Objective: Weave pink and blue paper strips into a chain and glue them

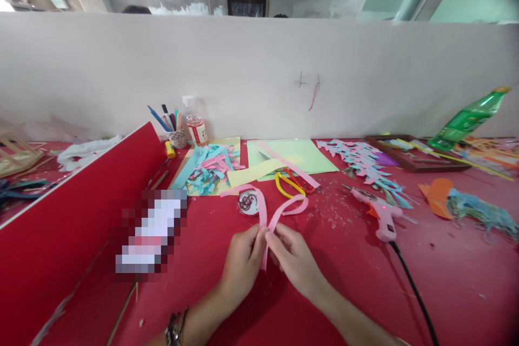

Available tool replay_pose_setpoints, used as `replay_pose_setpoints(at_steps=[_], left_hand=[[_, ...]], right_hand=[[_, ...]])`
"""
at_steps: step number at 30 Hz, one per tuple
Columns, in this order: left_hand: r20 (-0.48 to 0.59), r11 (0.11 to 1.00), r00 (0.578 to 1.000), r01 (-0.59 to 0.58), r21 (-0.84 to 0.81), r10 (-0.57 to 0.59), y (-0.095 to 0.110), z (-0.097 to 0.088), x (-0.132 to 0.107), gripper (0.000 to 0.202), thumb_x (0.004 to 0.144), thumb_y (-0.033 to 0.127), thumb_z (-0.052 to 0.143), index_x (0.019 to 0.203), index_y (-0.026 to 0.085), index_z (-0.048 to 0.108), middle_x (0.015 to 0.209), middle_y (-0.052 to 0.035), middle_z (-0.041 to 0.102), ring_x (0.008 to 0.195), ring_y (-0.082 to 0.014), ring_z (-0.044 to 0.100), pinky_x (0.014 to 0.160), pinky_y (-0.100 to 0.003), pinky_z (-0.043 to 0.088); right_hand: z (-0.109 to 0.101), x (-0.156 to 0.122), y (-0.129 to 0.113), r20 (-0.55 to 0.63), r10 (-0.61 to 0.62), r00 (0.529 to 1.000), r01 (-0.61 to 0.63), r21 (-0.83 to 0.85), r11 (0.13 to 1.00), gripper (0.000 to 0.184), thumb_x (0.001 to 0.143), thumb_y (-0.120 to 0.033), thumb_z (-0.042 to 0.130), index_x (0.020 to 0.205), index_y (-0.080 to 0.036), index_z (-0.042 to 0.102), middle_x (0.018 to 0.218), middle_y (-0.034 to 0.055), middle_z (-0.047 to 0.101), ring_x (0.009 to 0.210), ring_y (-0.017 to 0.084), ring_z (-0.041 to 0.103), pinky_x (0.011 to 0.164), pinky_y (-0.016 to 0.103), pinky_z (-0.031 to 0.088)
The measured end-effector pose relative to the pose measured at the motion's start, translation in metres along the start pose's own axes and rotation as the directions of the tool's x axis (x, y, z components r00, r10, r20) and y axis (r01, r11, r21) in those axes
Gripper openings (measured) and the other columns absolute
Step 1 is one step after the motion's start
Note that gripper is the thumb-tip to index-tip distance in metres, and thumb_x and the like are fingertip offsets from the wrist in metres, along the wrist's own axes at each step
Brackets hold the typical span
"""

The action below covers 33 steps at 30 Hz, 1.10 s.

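Note:
Between my two hands is a pink paper strip (263,206), its ends curling up and outward in two loops. My left hand (244,253) pinches it from the left, and my right hand (295,259) pinches it from the right, fingertips meeting at the crossing. A short tail of the strip hangs below the fingers. Just beyond lies a small round dish (248,203) with dark, thin curled pieces in it. Yellow-handled scissors (288,186) rest behind the strip, their blades partly under a pale yellow paper strip (257,171).
A pink glue gun (384,212) with a black cord lies at right. Cut blue and pink paper pieces (213,168) are heaped at back left. A green bottle (466,121) leans at far right. A red divider (81,227) and a blurred-out phone-like shape (152,232) are left.

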<state>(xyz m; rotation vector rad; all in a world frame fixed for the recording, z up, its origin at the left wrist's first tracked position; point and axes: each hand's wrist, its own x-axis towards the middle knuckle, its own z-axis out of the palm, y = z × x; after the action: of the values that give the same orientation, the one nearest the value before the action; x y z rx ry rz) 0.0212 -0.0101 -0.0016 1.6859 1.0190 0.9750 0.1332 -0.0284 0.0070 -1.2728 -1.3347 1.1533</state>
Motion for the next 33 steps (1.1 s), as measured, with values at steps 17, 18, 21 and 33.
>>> replay_pose_setpoints(at_steps=[17, 18, 21, 33], left_hand=[[-0.095, 0.979, 0.986, 0.116, -0.168, -0.134, 0.0068, 0.006, -0.0022, 0.033, 0.084, 0.038, 0.035, 0.063, 0.015, 0.046, 0.054, 0.0033, 0.046, 0.05, -0.0088, 0.042, 0.048, -0.018, 0.034], [-0.077, 0.98, 0.989, 0.109, -0.166, -0.123, 0.0067, 0.0055, -0.0019, 0.032, 0.084, 0.037, 0.035, 0.063, 0.015, 0.047, 0.054, 0.0033, 0.047, 0.051, -0.0089, 0.042, 0.05, -0.018, 0.035], [-0.038, 0.989, 0.996, 0.074, -0.125, -0.08, 0.0056, 0.004, -0.0009, 0.029, 0.084, 0.033, 0.036, 0.064, 0.016, 0.047, 0.054, 0.0039, 0.048, 0.053, -0.0087, 0.044, 0.052, -0.018, 0.035], [-0.117, 0.997, 0.993, 0.03, 0.067, -0.022, -0.0026, -0.0007, 0.0013, 0.031, 0.085, 0.034, 0.035, 0.06, 0.016, 0.039, 0.052, 0.0057, 0.04, 0.048, -0.0072, 0.036, 0.046, -0.018, 0.026]], right_hand=[[0.0027, -0.0004, -0.0004, -0.02, 0.089, 0.996, -0.086, 0.1, 0.991, 0.026, 0.079, -0.036, 0.041, 0.06, -0.018, 0.039, 0.047, -0.0072, 0.034, 0.041, 0.006, 0.032, 0.038, 0.019, 0.026], [0.0023, 0.0, -0.0002, -0.033, 0.088, 0.996, -0.085, 0.1, 0.991, 0.026, 0.079, -0.036, 0.041, 0.059, -0.018, 0.039, 0.047, -0.0073, 0.034, 0.04, 0.006, 0.033, 0.038, 0.019, 0.026], [0.0014, 0.0008, 0.0, -0.059, 0.086, 0.995, -0.08, 0.094, 0.992, 0.026, 0.079, -0.037, 0.041, 0.061, -0.018, 0.04, 0.049, -0.0069, 0.035, 0.042, 0.006, 0.033, 0.04, 0.019, 0.027], [0.001, -0.0025, 0.0002, 0.041, 0.066, 0.997, -0.066, -0.009, 0.998, 0.022, 0.08, -0.029, 0.038, 0.061, -0.017, 0.041, 0.045, -0.0062, 0.038, 0.042, 0.006, 0.038, 0.041, 0.018, 0.028]])
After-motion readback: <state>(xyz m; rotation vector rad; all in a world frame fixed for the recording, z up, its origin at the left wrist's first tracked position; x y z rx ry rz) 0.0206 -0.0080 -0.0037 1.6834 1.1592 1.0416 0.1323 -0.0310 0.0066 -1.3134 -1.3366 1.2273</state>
